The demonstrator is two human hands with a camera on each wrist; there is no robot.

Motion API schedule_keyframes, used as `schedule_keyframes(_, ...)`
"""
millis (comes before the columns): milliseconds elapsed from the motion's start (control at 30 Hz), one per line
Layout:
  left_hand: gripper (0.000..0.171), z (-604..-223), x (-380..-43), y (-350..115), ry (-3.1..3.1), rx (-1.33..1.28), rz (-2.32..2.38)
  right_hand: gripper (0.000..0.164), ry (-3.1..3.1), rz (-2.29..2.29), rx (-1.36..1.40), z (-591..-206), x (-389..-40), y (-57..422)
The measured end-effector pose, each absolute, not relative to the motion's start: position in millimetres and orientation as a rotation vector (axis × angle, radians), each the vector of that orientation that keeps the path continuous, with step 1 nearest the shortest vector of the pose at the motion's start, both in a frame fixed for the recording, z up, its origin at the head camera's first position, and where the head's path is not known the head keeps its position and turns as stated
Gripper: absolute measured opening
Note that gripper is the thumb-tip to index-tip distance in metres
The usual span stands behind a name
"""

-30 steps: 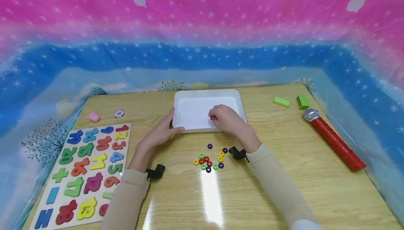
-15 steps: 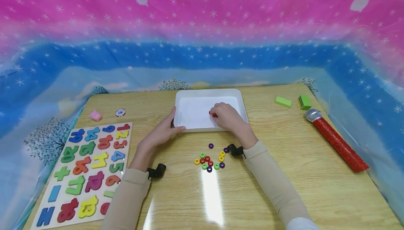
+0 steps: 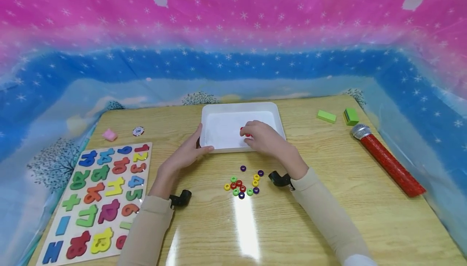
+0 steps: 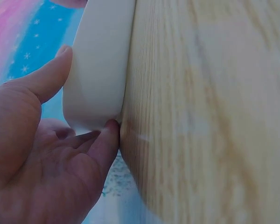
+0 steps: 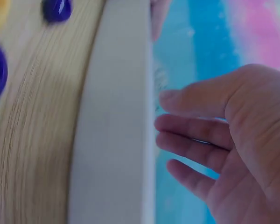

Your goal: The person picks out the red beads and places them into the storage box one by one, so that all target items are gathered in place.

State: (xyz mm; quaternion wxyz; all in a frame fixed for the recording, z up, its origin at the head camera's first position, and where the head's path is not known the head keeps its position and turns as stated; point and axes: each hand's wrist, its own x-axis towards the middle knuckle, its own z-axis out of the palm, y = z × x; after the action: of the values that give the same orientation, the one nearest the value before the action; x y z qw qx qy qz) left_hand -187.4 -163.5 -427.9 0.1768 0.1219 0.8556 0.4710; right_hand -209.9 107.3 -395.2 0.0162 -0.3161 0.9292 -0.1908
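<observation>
A white rectangular tray (image 3: 220, 130) lies toward the back of the table. My left hand (image 3: 186, 150) holds its near left corner, thumb on the front side and fingers around the corner, as the left wrist view shows. Over the tray's right half is my right hand (image 3: 268, 139), thumb and fingers parted and loosely bent. Red ring beads (image 3: 248, 134) show in the tray right at those fingertips, partly hidden by them. In the right wrist view, no bead shows between the fingers. Several ring beads (image 3: 239, 183), red, yellow, green and purple, lie on the table before the tray.
On the left lies a number puzzle board (image 3: 103, 201), with a pink piece (image 3: 110, 135) and a poker chip (image 3: 138, 131) behind it. Two green blocks (image 3: 326, 116) and a red microphone (image 3: 388, 160) lie on the right. A patterned cloth (image 3: 233, 63) rises behind the table.
The right hand's thumb and fingers have parted, baring more of the red beads in the tray, and its wrist has shifted slightly right. The left hand keeps its hold on the tray.
</observation>
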Motion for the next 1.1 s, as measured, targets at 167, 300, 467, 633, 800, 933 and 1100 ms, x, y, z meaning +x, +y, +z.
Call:
schedule_keyframes(167, 0.091, -428.0, -187.3, -164.2, 2.407, 0.369, 1.37, 0.018, 2.774, -0.594, -1.094, -382.4, -182.8, 101.9)
schedule_keyframes(300, 0.09, -428.4, -186.8, -164.1, 2.404, 0.371, 1.373, 0.017, 2.687, -0.533, -1.181, -380.8, -164.2, 96.0)
schedule_keyframes(467, 0.093, -429.4, -186.4, -163.6, 2.401, 0.356, 1.355, 0.013, 2.617, -0.439, -1.26, -383.0, -142.4, 92.8)
schedule_keyframes(633, 0.095, -428.5, -186.0, -164.5, 2.399, 0.351, 1.354, 0.009, 2.604, -0.344, -1.304, -391.3, -130.2, 87.2)
schedule_keyframes(800, 0.093, -428.6, -186.2, -164.5, 2.399, 0.352, 1.352, 0.013, 2.612, -0.277, -1.272, -398.8, -126.9, 84.8)
schedule_keyframes(933, 0.093, -428.3, -185.3, -163.7, 2.392, 0.354, 1.362, 0.011, 2.623, -0.246, -1.254, -402.3, -125.6, 84.4)
schedule_keyframes(1100, 0.092, -429.5, -186.2, -164.1, 2.388, 0.364, 1.373, 0.008, 2.66, -0.214, -1.256, -403.6, -124.0, 82.7)
